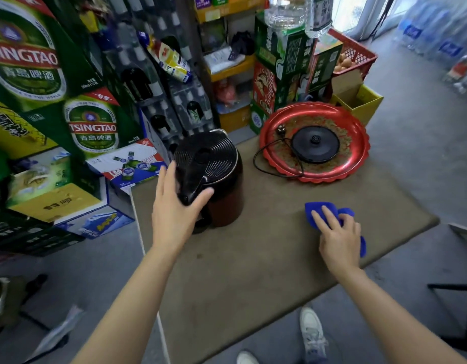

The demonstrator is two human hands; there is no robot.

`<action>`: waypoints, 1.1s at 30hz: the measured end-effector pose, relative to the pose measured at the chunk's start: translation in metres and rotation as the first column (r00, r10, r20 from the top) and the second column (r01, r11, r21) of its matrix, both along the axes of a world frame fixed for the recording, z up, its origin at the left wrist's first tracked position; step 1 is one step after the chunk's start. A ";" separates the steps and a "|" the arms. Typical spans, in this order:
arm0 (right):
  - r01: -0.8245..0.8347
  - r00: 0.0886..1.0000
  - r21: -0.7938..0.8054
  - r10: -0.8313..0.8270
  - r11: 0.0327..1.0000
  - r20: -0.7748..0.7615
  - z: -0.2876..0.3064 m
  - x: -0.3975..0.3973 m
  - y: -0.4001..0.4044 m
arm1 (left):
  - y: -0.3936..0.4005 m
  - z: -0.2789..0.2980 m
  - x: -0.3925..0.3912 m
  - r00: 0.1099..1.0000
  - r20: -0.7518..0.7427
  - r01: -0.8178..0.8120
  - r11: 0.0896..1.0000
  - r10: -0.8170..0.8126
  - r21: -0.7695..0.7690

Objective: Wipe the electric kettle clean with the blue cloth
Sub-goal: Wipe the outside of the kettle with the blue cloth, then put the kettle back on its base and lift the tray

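A dark electric kettle with a ribbed black lid stands upright on the left part of the brown table. My left hand lies against the kettle's near side at its handle, fingers spread, thumb across the lid's near edge. The blue cloth lies bunched on the table to the right of the kettle. My right hand rests on top of the cloth, its fingers pressing it down. The kettle's black power base sits apart in a red tray.
The red round tray stands at the table's far right, the base's black cord looping over its rim. Stacked beer cartons and bottle packs crowd the left and back. A yellow box sits behind the tray. My shoes show below the table's near edge.
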State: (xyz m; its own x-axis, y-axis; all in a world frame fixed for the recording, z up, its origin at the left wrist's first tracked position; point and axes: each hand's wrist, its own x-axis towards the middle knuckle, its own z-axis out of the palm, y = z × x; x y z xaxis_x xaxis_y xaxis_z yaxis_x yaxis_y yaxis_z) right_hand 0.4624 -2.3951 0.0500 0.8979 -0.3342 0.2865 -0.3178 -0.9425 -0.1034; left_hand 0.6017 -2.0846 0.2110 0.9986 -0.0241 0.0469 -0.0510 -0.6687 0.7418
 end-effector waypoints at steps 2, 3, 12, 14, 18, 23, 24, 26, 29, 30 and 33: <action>0.034 0.999 -0.006 -0.034 0.999 -0.005 -0.001 0.000 -0.019 | 0.008 -0.018 -0.024 0.999 -0.024 -0.049 0.994 0.047 -0.096; 0.041 0.999 -0.005 -0.041 0.999 -0.015 -0.002 0.000 -0.027 | 0.009 -0.025 -0.033 0.997 -0.038 -0.069 0.988 0.064 -0.135; -0.055 0.997 0.162 0.062 0.985 -0.041 0.006 -0.003 0.005 | -0.017 -0.032 -0.044 0.972 0.004 -0.223 0.924 0.236 -0.312; -0.116 0.991 0.338 0.131 0.934 -0.024 0.019 0.002 0.033 | -0.023 -0.027 -0.043 0.968 0.026 -0.227 0.919 0.249 -0.323; -0.183 0.983 0.639 0.161 0.747 0.093 0.063 0.029 0.083 | -0.033 -0.007 -0.038 0.970 0.047 -0.206 0.908 0.239 -0.364; -0.215 0.975 0.891 0.036 0.400 0.219 0.122 0.067 0.100 | -0.053 0.022 -0.045 0.981 0.115 -0.097 0.902 0.159 -0.420; -0.232 0.970 0.900 0.025 0.369 0.240 0.129 0.073 0.095 | -0.060 0.029 -0.044 0.982 0.128 -0.073 0.898 0.141 -0.434; -0.272 0.957 0.895 0.005 0.354 0.290 0.142 0.082 0.079 | -0.078 0.044 -0.040 0.982 0.157 -0.021 0.884 0.106 -0.466; -0.303 0.940 0.873 -0.030 0.382 0.339 0.157 0.093 0.045 | -0.114 0.063 -0.029 0.980 0.195 0.056 0.865 0.049 -0.498; -0.299 0.938 0.868 -0.047 0.397 0.345 0.161 0.097 0.032 | -0.126 0.066 -0.024 0.979 0.201 0.080 0.858 0.028 -0.508; -0.292 0.927 0.847 -0.088 0.445 0.366 0.166 0.112 -0.011 | -0.169 0.069 -0.007 0.976 0.219 0.129 0.846 -0.015 -0.517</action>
